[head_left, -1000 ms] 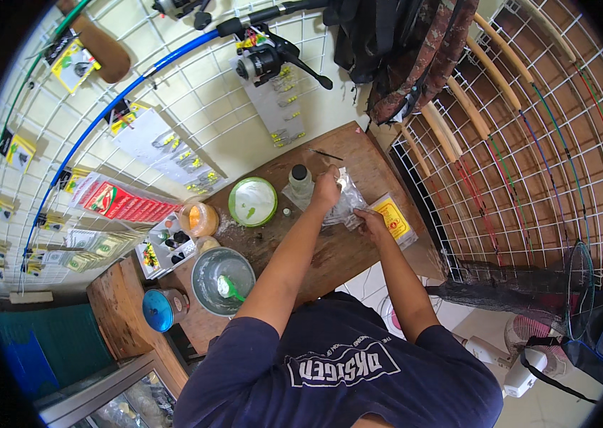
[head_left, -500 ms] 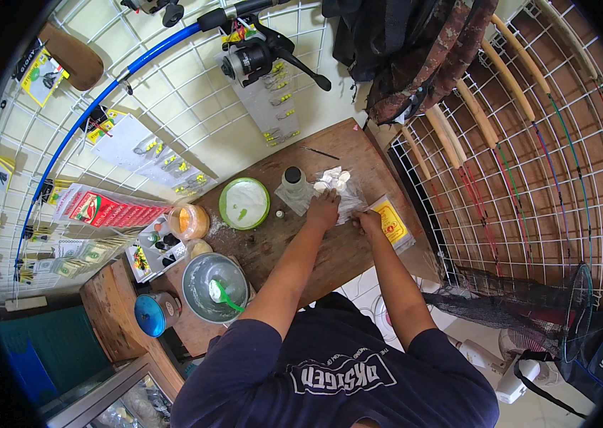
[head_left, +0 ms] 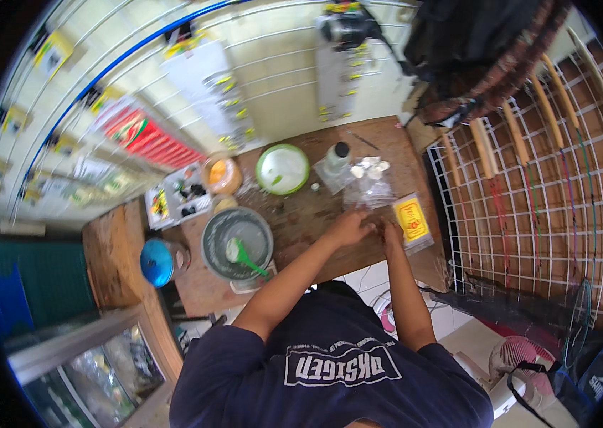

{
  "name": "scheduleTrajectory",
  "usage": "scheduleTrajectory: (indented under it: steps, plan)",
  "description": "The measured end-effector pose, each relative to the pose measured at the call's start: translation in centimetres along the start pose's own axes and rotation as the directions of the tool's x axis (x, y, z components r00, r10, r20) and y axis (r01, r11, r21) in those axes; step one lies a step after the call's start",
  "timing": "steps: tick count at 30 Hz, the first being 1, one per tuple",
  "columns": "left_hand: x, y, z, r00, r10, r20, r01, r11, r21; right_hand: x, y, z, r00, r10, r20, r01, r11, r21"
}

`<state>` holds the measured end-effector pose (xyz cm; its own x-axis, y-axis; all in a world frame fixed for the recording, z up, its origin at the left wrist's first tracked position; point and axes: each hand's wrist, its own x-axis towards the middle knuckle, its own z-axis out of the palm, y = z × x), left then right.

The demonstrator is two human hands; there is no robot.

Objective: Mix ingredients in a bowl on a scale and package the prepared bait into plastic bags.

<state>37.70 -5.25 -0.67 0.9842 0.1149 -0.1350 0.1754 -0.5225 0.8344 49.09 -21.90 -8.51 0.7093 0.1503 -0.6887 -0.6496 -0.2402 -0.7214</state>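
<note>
Drawing back from the clear bags (head_left: 371, 187) | left hand (head_left: 350, 228) and right hand (head_left: 391, 230) now meet near the surface (head_left: 301, 214) edge; fingers curled close, contents too small to tell | yellow packet (head_left: 413, 220) just right; bags lie behind

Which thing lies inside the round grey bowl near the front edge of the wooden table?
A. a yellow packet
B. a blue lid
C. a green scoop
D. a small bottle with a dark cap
C. A green scoop rests inside the grey bowl, its handle pointing toward the person; the yellow packet and the small bottle lie elsewhere on the table, to the right of the bowl.
</note>
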Motion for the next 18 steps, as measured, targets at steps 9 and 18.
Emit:
scheduleTrajectory:
  steps: [9, 18]
  plan:
    - [-25.8, -0.1, -10.3, 0.899, -0.372, -0.234, 0.189, 0.808, -0.557, -17.6, -2.0, 16.0, 0.542, -0.752, 0.374, 0.832, 0.421, -0.360]
    - [-33.1, -8.7, -12.8, 0.206, -0.371, -0.906, 0.284, 0.908, -0.308, -26.7, 3.5, 27.2, 0.445, -0.154, 0.882, 0.763, -0.450, -0.463]
